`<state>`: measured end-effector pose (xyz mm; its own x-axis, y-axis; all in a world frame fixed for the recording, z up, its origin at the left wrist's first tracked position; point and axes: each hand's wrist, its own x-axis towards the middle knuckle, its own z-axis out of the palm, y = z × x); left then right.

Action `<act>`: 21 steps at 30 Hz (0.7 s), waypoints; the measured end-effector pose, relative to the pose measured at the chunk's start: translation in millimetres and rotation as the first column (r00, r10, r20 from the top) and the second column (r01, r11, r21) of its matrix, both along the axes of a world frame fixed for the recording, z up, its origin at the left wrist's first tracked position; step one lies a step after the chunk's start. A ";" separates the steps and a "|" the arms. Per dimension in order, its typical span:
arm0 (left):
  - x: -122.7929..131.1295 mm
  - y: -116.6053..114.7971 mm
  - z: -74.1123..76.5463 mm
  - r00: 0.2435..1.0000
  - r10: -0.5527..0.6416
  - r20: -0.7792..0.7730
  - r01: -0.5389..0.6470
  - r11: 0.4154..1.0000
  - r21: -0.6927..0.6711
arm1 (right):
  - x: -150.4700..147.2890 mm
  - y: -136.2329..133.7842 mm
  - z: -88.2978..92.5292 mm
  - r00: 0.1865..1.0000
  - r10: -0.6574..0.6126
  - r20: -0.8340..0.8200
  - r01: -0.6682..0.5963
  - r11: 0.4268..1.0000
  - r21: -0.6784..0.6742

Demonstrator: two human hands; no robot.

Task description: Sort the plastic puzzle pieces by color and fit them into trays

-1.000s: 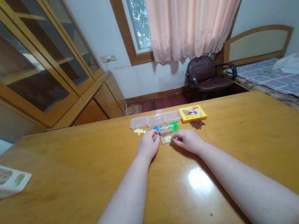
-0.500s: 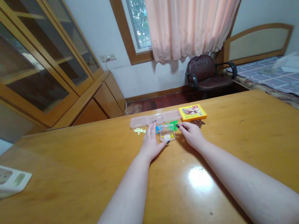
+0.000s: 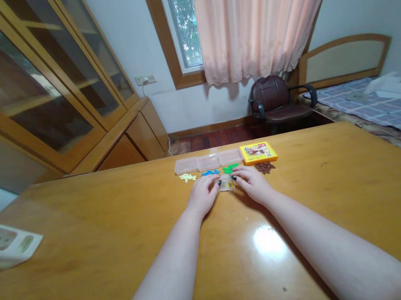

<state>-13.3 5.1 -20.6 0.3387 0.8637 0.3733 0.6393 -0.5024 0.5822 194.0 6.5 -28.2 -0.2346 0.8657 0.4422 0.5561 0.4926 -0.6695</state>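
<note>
Between my two hands a small clear plastic box (image 3: 226,186) sits on the table, with yellow pieces showing through it. My left hand (image 3: 203,195) grips its left side, thumb toward me and fingers curled over the far edge. From the right, my right hand (image 3: 256,184) holds the same box, its dark-nailed thumb on the near right corner. The fingertips of both hands are partly hidden behind the box. Just beyond lie small piles of pale yellow pieces (image 3: 188,177), blue pieces (image 3: 210,172) and green pieces (image 3: 230,168). Brown pieces (image 3: 264,167) lie right of my right hand.
Three clear plastic trays (image 3: 208,162) stand in a row behind the piles, beside a yellow box (image 3: 258,152). A white object with an oval window (image 3: 3,241) stands at the left of the wooden table (image 3: 124,246). Beyond are a chair (image 3: 272,98) and a bed.
The clear box's raised lid has come down. My left hand has drawn back toward me from the far side, and my right hand has moved in to the box's right side.
</note>
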 end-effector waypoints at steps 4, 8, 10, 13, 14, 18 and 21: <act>0.0 0.6 0.7 1.000 0.011 -0.010 -0.012 0.999 -0.039 | -1.0 -0.3 -0.5 0.999 -0.015 0.038 0.015 1.000 0.009; 1.1 2.4 -1.2 0.999 0.014 -0.030 -0.014 1.000 -0.007 | -2.2 -0.8 1.3 0.997 -0.021 0.068 0.020 1.000 0.024; 1.5 2.6 -2.2 0.999 0.031 -0.043 -0.031 0.999 -0.006 | -2.5 -1.1 2.0 0.995 -0.034 0.093 0.032 0.999 0.024; 1.8 1.7 -2.3 0.997 0.023 -0.078 -0.024 1.000 -0.015 | -2.6 -0.6 1.2 0.990 -0.054 0.127 0.050 0.998 0.038; 1.8 1.4 -2.0 0.996 0.014 -0.090 -0.016 1.000 -0.020 | -2.6 -0.1 0.4 0.989 -0.059 0.136 0.054 0.998 0.043; 0.9 1.6 -1.7 0.994 0.042 -0.102 -0.044 0.999 -0.018 | -2.4 2.0 -4.4 0.983 -0.072 0.169 0.065 0.997 0.045; -0.4 2.9 -3.7 0.986 0.104 -0.131 -0.103 0.995 0.016 | -3.0 1.9 -6.9 0.977 -0.075 0.200 0.068 0.997 0.038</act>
<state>-13.7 8.1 -24.4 0.2946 0.8933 0.3395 0.7587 -0.4347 0.4852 191.1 8.4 -35.0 -0.2597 0.8700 0.4191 0.7125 0.4656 -0.5250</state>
